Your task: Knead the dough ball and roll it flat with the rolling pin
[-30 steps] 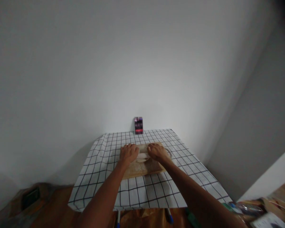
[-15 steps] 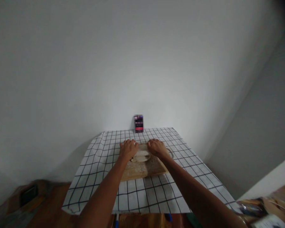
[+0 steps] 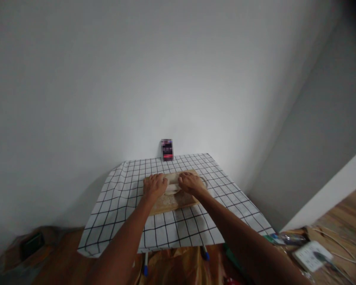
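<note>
Rolling pin point(image 3: 173, 187) lies crosswise over flat, pale dough point(image 3: 172, 193) on the wooden board point(image 3: 169, 205), mid-table on checked cloth point(image 3: 112, 221). Left hand point(image 3: 155, 185) and right hand point(image 3: 190, 181) curl palm-down over its ends, knuckles bent; both forearms point(image 3: 216, 209) reach far, slanting inward.

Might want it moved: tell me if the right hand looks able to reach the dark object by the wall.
Probably yes: only the wooden board and checked cloth lie between the right hand and the dark object, though the hand would have to stretch forward.
</note>
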Available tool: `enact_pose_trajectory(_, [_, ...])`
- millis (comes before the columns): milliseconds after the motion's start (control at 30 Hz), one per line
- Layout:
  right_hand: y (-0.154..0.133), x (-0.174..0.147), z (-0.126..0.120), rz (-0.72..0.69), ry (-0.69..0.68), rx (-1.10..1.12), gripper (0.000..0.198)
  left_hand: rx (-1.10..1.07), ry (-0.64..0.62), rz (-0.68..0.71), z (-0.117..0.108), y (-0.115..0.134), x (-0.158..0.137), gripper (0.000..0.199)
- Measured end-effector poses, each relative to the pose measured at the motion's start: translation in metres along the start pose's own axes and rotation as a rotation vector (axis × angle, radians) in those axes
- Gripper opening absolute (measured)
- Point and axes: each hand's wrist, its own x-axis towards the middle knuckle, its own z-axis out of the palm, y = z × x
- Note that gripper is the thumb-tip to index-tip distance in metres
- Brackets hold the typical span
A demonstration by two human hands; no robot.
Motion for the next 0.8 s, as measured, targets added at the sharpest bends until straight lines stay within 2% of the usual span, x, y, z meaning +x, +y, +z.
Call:
enact_pose_trajectory(300, [0.016,0.047,0.013,-0.028,-0.038,-0.010,0.050,-0.084,-0.175,-0.066,0.011,-0.010,0.047,0.049])
enact_pose_trajectory(433, [0.020,0.073,0.019,0.003,-0.062,0.007,0.049,-0.026,-0.234,-0.012,0.018,-0.016,0.064,0.051])
enact_pose_trajectory(633, [0.020,0.095,0.018,0.015,-0.069,0.029,0.050,0.074,-0.205,0.078,0.023,-0.020,0.076,0.044])
enact_pose_trajectory(800, [0.013,0.088,0.013,0.024,-0.047,0.012,0.048,0.112,-0.149,0.107,0.017,-0.018,0.066,0.042])
